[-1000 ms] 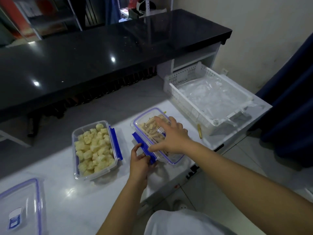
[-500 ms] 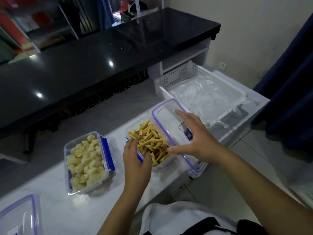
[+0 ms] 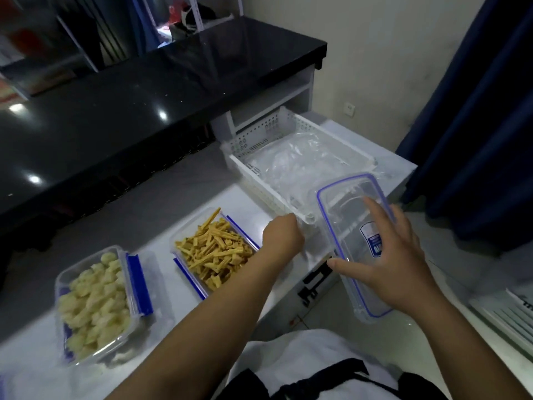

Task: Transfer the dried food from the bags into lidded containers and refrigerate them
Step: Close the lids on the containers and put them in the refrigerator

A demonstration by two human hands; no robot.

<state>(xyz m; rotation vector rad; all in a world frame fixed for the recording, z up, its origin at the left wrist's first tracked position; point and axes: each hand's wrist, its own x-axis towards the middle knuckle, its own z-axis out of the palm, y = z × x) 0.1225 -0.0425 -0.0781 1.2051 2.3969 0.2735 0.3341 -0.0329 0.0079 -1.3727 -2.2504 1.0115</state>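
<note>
Fingers of the right hand point(image 3: 395, 255) spread over the clear lid point(image 3: 353, 226), gripping it off the counter's edge. Left hand point(image 3: 284, 236) reaches toward the white basket point(image 3: 268, 131); its fingers are hidden. Both containers, yellow sticks point(image 3: 215, 251) and pale chunks point(image 3: 93, 301), sit uncovered on the counter point(image 3: 178, 295).

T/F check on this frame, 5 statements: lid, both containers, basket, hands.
1. The right hand holds the clear blue-rimmed lid off to the right of the counter. True.
2. The container of yellow sticks is lidded. False: it is open.
3. The container of pale chunks sits left of the sticks container. True.
4. The white basket holds dried food. False: only clear plastic shows in it.
5. The left hand grips the lid. False: it is near the basket's corner, apart from the lid.
</note>
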